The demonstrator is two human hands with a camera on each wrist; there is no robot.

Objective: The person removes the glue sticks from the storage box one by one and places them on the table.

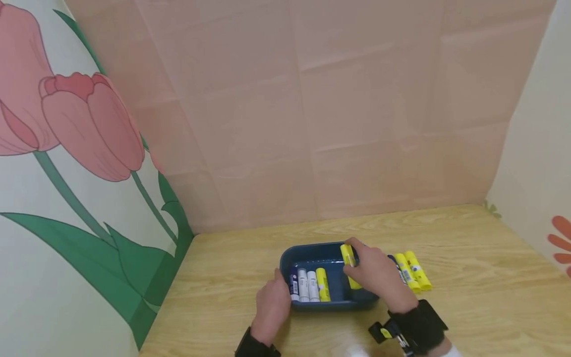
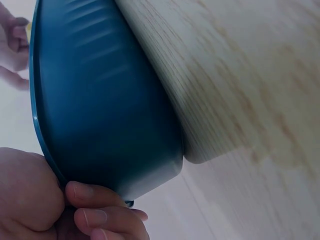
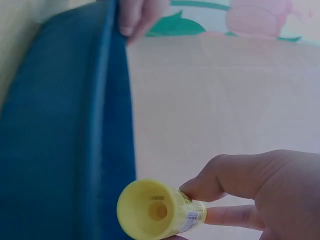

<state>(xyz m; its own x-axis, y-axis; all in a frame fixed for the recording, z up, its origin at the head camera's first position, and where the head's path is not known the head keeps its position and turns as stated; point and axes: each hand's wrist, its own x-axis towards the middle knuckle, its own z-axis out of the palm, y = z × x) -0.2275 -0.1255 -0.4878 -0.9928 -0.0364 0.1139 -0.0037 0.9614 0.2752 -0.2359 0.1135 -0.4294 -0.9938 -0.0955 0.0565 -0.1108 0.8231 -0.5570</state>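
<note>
A dark blue plastic tub (image 1: 330,306) stands on the table, its long side facing me. My left hand (image 1: 273,300) grips its left end; in the left wrist view the fingers (image 2: 102,212) curl at the rim. Over the right part of the tub, my right hand (image 1: 374,270) pinches a yellow glue stick (image 1: 347,254) between thumb and fingers. Its round hollow end (image 3: 145,210) shows in the right wrist view. Along the left inside the tub lie a dark blue and white glue stick (image 1: 294,285), two white ones (image 1: 303,285) and a yellow one (image 1: 322,285).
Right of the tub, two yellow glue sticks (image 1: 418,270) and a dark blue one (image 1: 394,263), partly hidden by my right hand, lie side by side on the wood-grain table (image 1: 214,297). A pinkish sheet (image 1: 312,124) hangs behind, with walls at both sides.
</note>
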